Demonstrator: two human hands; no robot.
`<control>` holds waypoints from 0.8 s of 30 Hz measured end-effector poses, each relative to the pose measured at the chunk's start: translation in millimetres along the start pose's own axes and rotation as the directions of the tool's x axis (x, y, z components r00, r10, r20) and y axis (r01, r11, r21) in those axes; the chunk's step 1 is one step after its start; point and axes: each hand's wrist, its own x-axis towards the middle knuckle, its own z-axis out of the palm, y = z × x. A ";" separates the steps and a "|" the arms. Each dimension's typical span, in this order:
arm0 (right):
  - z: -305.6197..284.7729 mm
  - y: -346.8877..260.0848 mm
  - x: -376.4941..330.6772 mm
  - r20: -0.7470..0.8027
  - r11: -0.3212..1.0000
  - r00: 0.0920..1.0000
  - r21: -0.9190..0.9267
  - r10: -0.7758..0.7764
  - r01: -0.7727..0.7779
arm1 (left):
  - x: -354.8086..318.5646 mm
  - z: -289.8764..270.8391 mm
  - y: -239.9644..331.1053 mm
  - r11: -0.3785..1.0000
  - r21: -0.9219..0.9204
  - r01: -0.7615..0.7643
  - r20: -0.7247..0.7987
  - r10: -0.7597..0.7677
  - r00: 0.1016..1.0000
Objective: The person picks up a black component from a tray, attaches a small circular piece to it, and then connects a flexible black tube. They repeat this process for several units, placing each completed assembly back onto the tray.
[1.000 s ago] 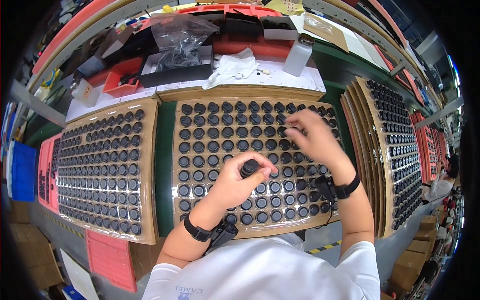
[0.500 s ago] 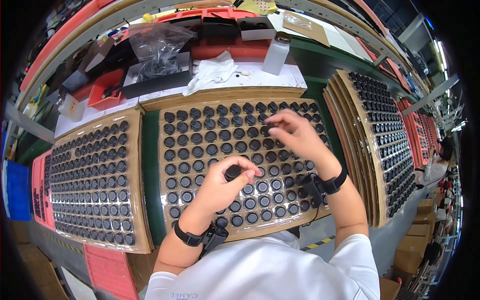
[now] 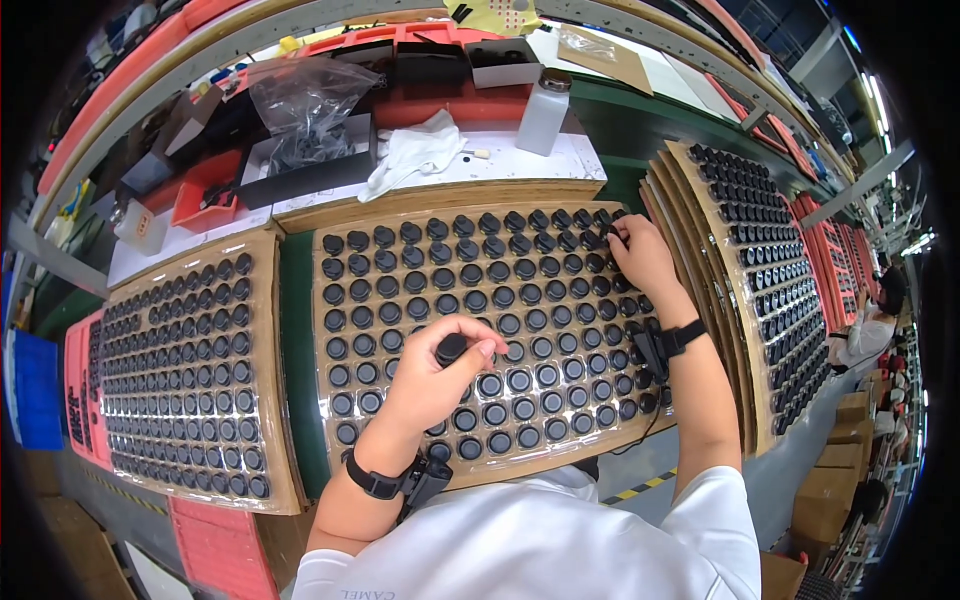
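Note:
A clear plastic tray (image 3: 430, 343) on a cardboard sheet lies in front of me, filled with rows of small black cylindrical parts (image 3: 463, 276). My left hand (image 3: 428, 375) hovers over the middle of its near half, fingers curled round one black cylindrical part (image 3: 451, 349) whose end shows between thumb and fingers. At the far right corner of the tray, my right hand (image 3: 645, 258) reaches down with its fingertips pinched on a black part (image 3: 612, 232), mostly hidden by the fingers. Each wrist wears a black strap with a small device on it.
A similar filled tray (image 3: 190, 380) lies to the left; stacked cardboard trays (image 3: 745, 290) stand at the right. Beyond the main tray are a white glove (image 3: 412, 155), a white bottle (image 3: 545, 115), a black box (image 3: 310, 170) with a plastic bag and a red bin (image 3: 205, 200).
My right hand has moved right and away from me to the tray's far right corner, its fingers now closed on a part. My left hand keeps its part, almost still.

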 end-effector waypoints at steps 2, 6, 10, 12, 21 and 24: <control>-10.5 -34.9 -3.7 0.099 0.957 0.993 0.278 0.058 -0.084 | -1.6 -2.5 -0.9 0.999 0.025 -0.033 -0.051 0.034 0.998; -37.6 -112.2 -27.0 0.285 0.721 0.958 0.668 -0.020 -0.184 | -1.9 5.8 0.9 0.977 0.165 -0.136 -0.149 0.161 0.976; -43.8 -155.9 -48.4 0.336 0.510 0.919 0.838 -0.206 -0.192 | -1.5 8.6 4.1 0.937 0.276 -0.214 -0.170 0.267 0.949; -44.5 -167.3 -53.6 0.275 0.538 0.919 0.839 -0.284 -0.084 | -0.7 4.2 1.5 0.888 0.375 -0.266 -0.138 0.338 0.931; -31.7 -170.3 -60.4 0.495 -0.382 0.817 0.723 -0.296 -0.576 | -6.9 -0.1 8.2 0.958 0.103 -0.266 -0.134 0.279 0.951; -30.0 -173.1 -62.6 0.482 -0.444 0.823 0.693 -0.300 -0.568 | -7.6 0.9 10.2 0.962 0.045 -0.268 -0.142 0.272 0.952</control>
